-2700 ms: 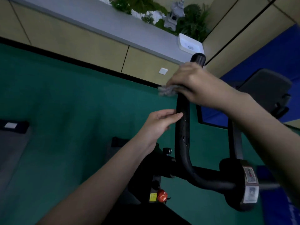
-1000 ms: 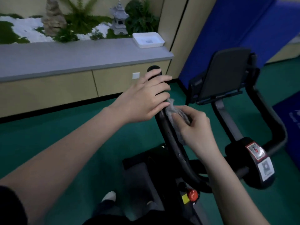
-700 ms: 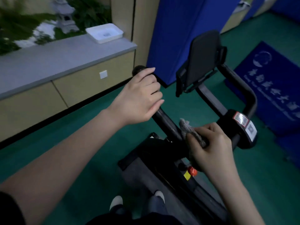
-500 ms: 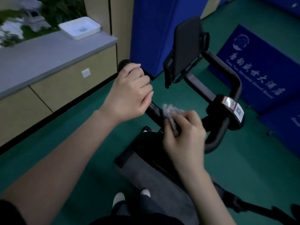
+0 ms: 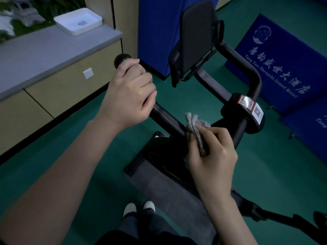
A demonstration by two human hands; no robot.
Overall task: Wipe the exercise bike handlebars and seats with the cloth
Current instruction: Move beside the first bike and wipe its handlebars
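Both hands are on the bike. My left hand (image 5: 129,92) is curled round the left grip of the handlebar (image 5: 164,119), fingers wrapped over it just below the round end cap. My right hand (image 5: 212,156) pinches the one grey cloth (image 5: 196,126) between thumb and fingers and presses it to the same bar lower down, near the bend (a loose corner of cloth sticks up above my fingers). The two hands are apart, with a bare stretch of black bar between them.

To the right of the cloth sits a black hub (image 5: 230,112) bearing two QR stickers (image 5: 246,101), one red-edged and one white. The other side of the bar rises behind it. One black panel (image 5: 196,36) stands tilted on the stem between the two sides.

On the grey counter (image 5: 44,48) at the upper left lies one white tray (image 5: 77,21); one white socket (image 5: 88,73) is set in the cabinet front below. Two blue mats (image 5: 283,59) with white lettering lie at the right on the green floor (image 5: 265,174). My two white shoe tips (image 5: 130,209) show at the bottom edge.
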